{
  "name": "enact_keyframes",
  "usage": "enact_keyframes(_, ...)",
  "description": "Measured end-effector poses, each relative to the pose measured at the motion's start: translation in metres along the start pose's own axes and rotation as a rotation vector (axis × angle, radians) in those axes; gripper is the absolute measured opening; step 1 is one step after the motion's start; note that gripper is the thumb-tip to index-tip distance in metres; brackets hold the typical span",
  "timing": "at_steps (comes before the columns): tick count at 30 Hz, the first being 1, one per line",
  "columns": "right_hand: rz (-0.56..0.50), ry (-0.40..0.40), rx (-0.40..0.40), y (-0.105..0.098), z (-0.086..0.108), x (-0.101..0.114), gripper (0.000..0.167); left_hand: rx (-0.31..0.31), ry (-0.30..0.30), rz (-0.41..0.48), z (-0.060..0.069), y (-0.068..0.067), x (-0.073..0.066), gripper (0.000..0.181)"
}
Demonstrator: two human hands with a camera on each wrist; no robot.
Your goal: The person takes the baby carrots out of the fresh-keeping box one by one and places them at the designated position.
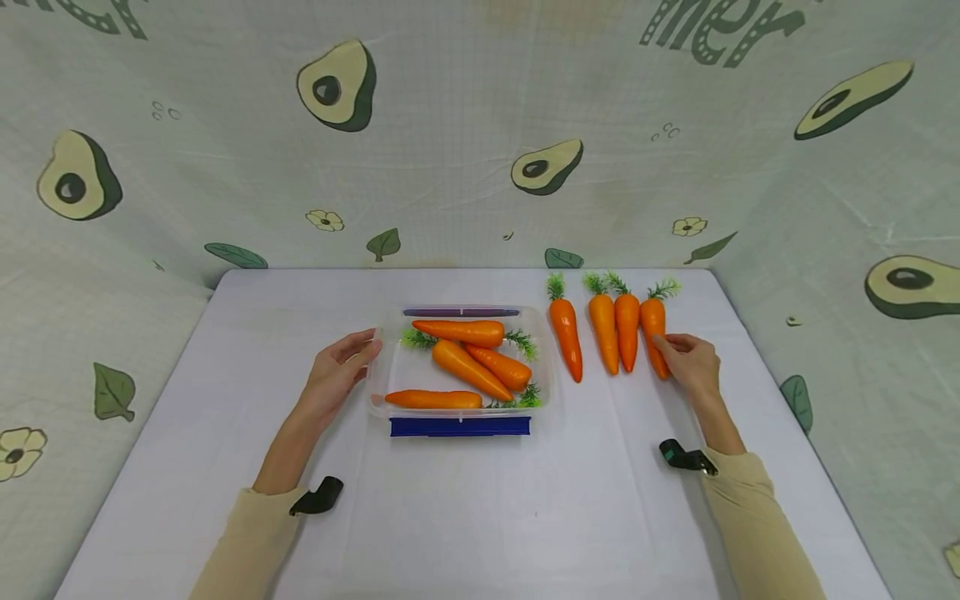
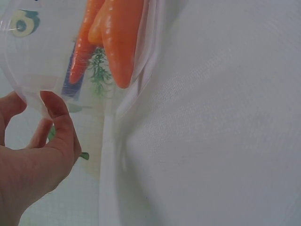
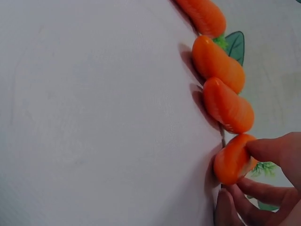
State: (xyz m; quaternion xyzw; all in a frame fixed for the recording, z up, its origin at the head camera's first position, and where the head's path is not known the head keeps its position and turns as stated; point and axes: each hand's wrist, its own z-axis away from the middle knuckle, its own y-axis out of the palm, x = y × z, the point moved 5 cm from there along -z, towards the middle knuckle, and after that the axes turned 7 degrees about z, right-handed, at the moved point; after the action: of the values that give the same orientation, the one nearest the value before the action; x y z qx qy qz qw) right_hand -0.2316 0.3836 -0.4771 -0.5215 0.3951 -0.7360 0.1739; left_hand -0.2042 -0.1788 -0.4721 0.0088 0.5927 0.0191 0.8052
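Your tan sleeves [image 1: 757, 517] come nearest, over the white counter [image 1: 480, 517], where a clear container [image 1: 408, 371] with four carrots [image 1: 468, 369] lies near the middle, the fingers of your left hand [image 1: 333, 375] pinching its left wall. Toward the counter's far right corner, four more carrots [image 1: 603, 329] lie in a row, leafy tops by the far edge, your right hand's [image 1: 693, 362] fingers pinching the rightmost carrot [image 1: 653, 321].

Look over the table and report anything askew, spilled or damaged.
No spill or damage shows. One oddity inside the clear container: one carrot lies with its leafy end to the left, while the other three carrots have theirs to the right. The row of carrots outside matches, leafy ends at the far side.
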Motion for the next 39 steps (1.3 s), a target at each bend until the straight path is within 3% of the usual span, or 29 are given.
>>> enact_keyframes(8,0.036,-0.019,0.010,-0.002,0.003,0.000,0.065,0.004,0.001,0.000,0.001,0.001,0.001,0.067)
enact_keyframes(17,0.030,-0.081,-0.052,-0.012,0.008,0.008,0.056,0.015,0.010,0.008,0.001,0.002,-0.001,0.066)
enact_keyframes(29,0.034,-0.305,-0.100,-0.018,0.022,0.049,0.043,0.020,0.015,0.013,0.001,0.001,-0.001,0.066)
enact_keyframes(39,-0.015,-0.457,-0.062,-0.016,0.045,0.092,0.038,0.007,0.006,-0.009,0.001,0.001,0.000,0.067)
